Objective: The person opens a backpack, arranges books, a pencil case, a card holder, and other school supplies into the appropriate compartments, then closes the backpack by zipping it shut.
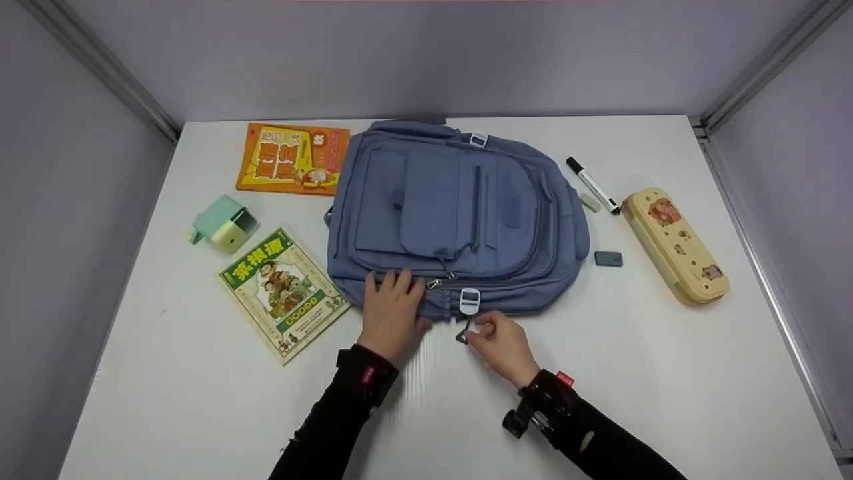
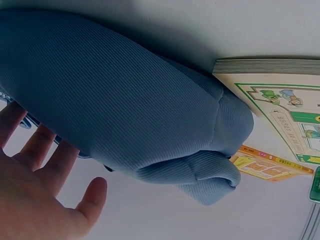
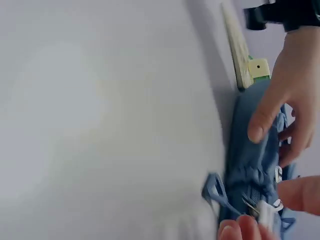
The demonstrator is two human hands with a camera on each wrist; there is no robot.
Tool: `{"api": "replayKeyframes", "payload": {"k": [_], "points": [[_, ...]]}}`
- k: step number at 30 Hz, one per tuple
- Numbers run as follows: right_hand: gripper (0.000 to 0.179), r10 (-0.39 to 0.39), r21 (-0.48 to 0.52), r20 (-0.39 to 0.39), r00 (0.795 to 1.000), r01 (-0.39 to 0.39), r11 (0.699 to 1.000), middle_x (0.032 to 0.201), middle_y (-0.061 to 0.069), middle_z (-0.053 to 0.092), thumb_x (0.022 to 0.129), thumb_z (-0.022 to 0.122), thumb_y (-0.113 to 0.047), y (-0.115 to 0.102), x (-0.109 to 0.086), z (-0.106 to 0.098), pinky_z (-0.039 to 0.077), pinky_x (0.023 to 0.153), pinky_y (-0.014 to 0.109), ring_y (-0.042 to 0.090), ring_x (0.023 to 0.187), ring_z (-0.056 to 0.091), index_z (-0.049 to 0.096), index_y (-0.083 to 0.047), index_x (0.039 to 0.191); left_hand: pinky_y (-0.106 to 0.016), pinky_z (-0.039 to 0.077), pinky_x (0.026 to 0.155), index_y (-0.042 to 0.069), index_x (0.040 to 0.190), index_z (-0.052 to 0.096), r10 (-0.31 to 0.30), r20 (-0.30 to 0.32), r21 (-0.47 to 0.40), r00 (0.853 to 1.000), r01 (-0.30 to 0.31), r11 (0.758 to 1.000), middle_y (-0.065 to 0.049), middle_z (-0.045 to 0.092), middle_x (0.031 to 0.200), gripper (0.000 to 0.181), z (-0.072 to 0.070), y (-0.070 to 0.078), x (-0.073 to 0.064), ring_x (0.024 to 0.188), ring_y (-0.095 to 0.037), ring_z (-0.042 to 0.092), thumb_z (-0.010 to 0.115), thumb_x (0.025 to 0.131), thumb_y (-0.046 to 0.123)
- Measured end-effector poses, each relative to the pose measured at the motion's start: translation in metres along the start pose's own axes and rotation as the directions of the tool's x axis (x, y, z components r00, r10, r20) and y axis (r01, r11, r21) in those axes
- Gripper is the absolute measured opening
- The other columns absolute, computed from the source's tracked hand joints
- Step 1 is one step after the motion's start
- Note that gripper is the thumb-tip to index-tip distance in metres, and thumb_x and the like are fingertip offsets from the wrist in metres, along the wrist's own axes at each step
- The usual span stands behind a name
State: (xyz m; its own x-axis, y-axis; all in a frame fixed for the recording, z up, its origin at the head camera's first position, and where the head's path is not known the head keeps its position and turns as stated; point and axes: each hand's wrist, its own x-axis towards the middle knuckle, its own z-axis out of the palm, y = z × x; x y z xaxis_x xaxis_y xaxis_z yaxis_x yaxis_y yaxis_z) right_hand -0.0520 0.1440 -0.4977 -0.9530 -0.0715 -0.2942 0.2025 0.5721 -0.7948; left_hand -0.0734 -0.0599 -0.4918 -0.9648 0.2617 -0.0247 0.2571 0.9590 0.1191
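Observation:
A blue backpack [image 1: 380, 200] lies flat on the table, its front pockets and zippers facing up. My left hand [image 1: 392, 310] rests on its near side edge with fingers extended; the left wrist view shows these fingers [image 2: 55, 165] against the ribbed fabric. At the same edge, below a white buckle [image 1: 470, 301], my right hand [image 1: 501, 347] pinches a dark zipper pull with a triangular loop [image 1: 462, 337]. That blue loop [image 3: 215, 189] sticks out past the right fingertips [image 3: 231, 231] in the right wrist view, where the exact pinch point is partly hidden.
Left of the backpack lie a green comic book [image 1: 285, 293], a mint pencil sharpener [image 1: 225, 223] and an orange booklet [image 1: 293, 160]. To its right are a marker [image 1: 593, 185], a pale green eraser [image 1: 590, 203], a dark small block [image 1: 608, 259] and a yellow pencil case [image 1: 676, 247].

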Motion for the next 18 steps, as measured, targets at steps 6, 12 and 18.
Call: {"api": "replayKeyframes", "payload": {"k": [6,12,18], "points": [[0.022,0.246,0.254,0.116,0.962,-0.268,0.929,0.066,0.005,0.067,0.093,0.065,-0.013,-0.005,0.011,0.011,0.047,0.041,0.020,0.005,0.043,0.055,0.061,0.007,0.102,-0.063,0.030,0.115,0.016,0.140,0.054,-0.011,-0.010,0.023,1.000,0.011,1.000,-0.011,0.052,0.144,0.069,0.001,0.003,0.001,0.134,-0.036,0.049,0.073,0.083,0.051],[0.019,0.280,0.338,0.121,0.952,-0.305,0.890,0.058,-0.001,0.058,0.096,0.059,-0.009,-0.001,0.017,0.019,0.044,0.039,0.018,0.004,0.041,0.052,0.058,-0.003,0.078,-0.062,0.032,0.114,0.017,0.135,0.058,-0.012,-0.048,0.022,0.999,0.013,1.000,-0.010,0.055,0.140,0.060,0.004,0.004,0.002,0.131,-0.035,0.051,0.074,0.084,0.045],[0.022,0.253,0.300,0.062,0.965,-0.260,0.918,0.049,-0.004,0.046,0.097,0.054,-0.010,0.006,0.016,0.012,0.037,0.037,0.018,0.003,0.037,0.043,0.056,-0.005,0.075,-0.061,0.041,0.106,0.016,0.116,0.069,0.010,-0.216,-0.003,0.976,-0.011,1.000,-0.011,0.063,0.122,0.038,0.012,0.001,0.004,0.117,-0.036,0.059,0.071,0.079,0.009]]}}
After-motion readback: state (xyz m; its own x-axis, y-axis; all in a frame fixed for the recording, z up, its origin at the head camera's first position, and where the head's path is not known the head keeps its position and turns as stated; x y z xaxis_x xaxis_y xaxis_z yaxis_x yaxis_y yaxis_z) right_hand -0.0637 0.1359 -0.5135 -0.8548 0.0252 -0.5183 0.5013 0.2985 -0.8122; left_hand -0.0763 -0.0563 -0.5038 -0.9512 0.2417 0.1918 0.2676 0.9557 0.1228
